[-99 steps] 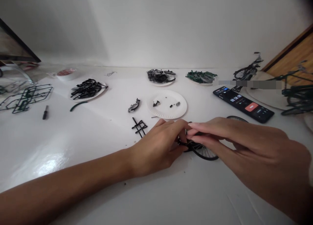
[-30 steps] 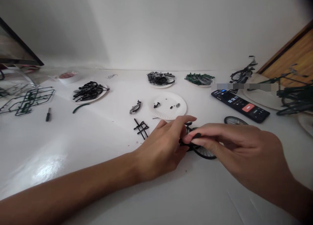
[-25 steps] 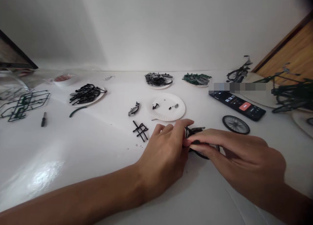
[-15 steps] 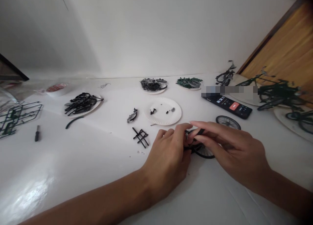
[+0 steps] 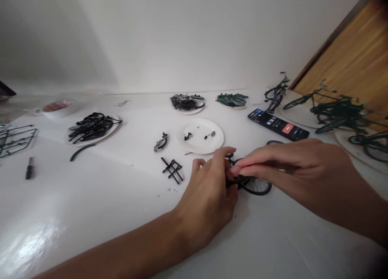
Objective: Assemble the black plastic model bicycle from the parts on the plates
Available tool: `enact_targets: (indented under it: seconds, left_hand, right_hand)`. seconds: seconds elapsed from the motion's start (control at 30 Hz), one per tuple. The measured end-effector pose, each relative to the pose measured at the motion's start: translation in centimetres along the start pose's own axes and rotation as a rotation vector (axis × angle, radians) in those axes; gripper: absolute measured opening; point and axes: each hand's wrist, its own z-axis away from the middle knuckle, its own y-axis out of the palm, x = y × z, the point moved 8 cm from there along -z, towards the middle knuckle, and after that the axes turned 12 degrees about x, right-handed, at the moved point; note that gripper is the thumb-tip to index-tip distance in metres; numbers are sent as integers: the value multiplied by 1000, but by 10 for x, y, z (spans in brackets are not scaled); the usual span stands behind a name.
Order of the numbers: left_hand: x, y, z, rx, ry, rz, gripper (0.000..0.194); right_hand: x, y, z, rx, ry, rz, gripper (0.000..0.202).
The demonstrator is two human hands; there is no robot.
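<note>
While the left hand (image 5: 209, 194) grips a miniature bicycle (image 5: 256, 186), the right hand's (image 5: 291, 172) fingertips pinch narrowly against it. Beyond them sits a paper plate (image 5: 201, 143).

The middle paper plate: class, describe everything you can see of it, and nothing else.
The plate is white, round and shallow, with a crimped rim, and looks like paper or card. It appears whole and lies flat on the white table. On it are a black piece at the left, a smaller black piece and a grey piece at the right, and a tiny bit towards the back. Whether the left hand touches its near rim is unclear.
</note>
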Motion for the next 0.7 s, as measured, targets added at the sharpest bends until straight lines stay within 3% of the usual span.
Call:
enact_targets:
  seconds: [0.17,0.3,0.53,0.7]
  left_hand:
    - [-2,3,0,12,7,-39,67]
    - [-3,3,1,-32,2,-30,68]
    - [-3,2,2,-65,-35,-37,63]
    - [2,5,-1,-18,-38,44,60]
  right_hand:
    - [8,3,11,-95,-15,76,12]
    - [8,4,22,-195,66,128,10]
    - [14,6,25,-240,124,120,8]
    - [11,11,28,-327,188,84,11]
